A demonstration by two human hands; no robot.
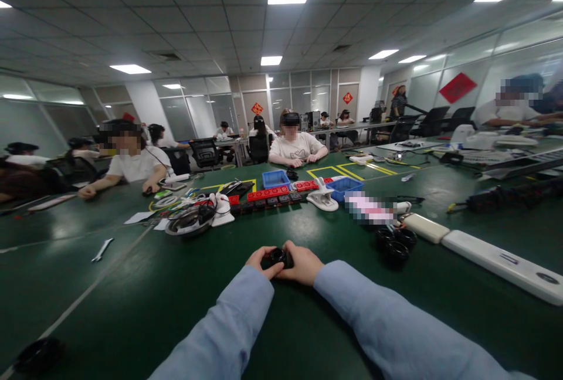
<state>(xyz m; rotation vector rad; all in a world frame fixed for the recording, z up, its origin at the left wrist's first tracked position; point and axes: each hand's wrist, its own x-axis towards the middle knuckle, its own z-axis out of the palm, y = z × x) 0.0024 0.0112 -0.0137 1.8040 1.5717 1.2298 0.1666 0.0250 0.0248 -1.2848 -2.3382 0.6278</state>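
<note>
Both my hands meet over the green table (pixel 132 286), holding one small black round part (pixel 278 257) between them. My left hand (pixel 262 261) pinches its left side with closed fingers. My right hand (pixel 302 264) wraps round its right side, thumb on top. Both sleeves are light blue. A couple of similar black round parts (pixel 394 243) lie to the right, a little farther out.
Ahead lie red and black blocks (pixel 268 198), blue bins (pixel 275 179), a round metal dish (pixel 190 220) and white holders (pixel 322 198). A wrench (pixel 102 249) lies left; white power strips (pixel 501 260) run right. Several seated people work across the table.
</note>
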